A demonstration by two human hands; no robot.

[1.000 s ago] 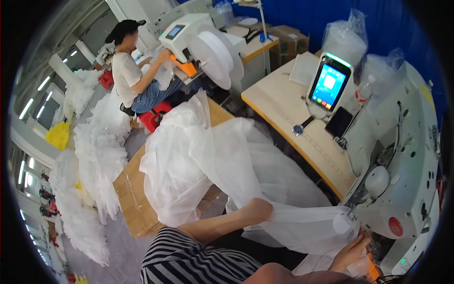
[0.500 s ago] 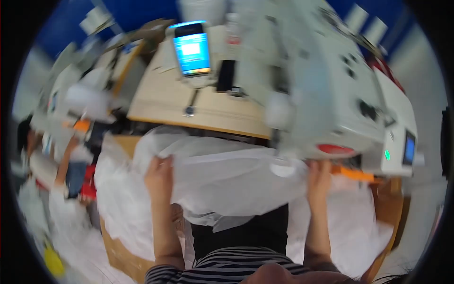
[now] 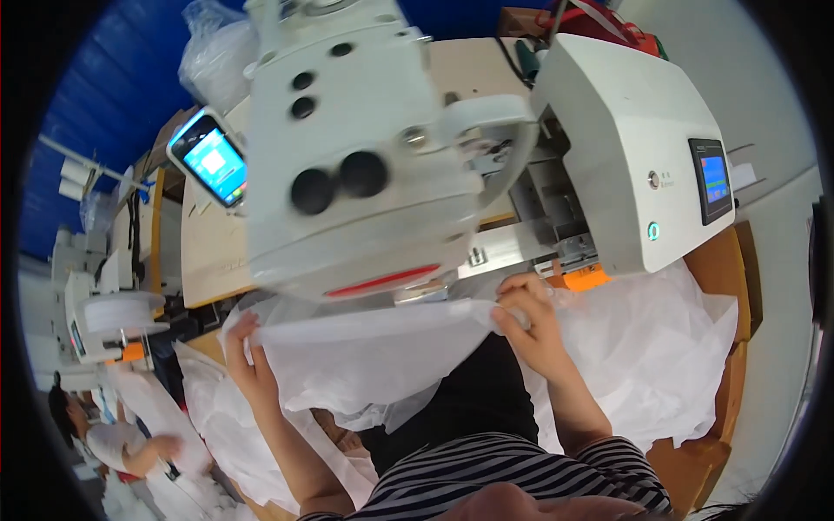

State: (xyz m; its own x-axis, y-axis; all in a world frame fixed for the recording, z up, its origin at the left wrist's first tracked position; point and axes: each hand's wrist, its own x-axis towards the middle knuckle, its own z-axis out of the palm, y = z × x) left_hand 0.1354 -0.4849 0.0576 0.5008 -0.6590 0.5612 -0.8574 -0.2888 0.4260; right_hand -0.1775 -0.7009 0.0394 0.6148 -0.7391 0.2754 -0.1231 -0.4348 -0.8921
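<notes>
A sheet of thin white fabric (image 3: 373,352) is stretched between my two hands, just under the head of a large white sewing machine (image 3: 365,156). My left hand (image 3: 248,360) grips the fabric's left edge. At the right end, my right hand (image 3: 526,317) pinches the fabric close to the machine's needle area and a metal plate (image 3: 512,260). The fabric hangs down over my lap.
A white control box with a small screen (image 3: 643,148) and an orange part (image 3: 586,278) stand right of the machine. More white fabric (image 3: 651,347) lies on a brown box at right. A phone-like screen (image 3: 208,161) sits on the wooden table. Another person (image 3: 122,443) works at lower left.
The view has swung right and closer over the machine head. My hands still hold the fabric spread, my right hand now nearer the needle area.
</notes>
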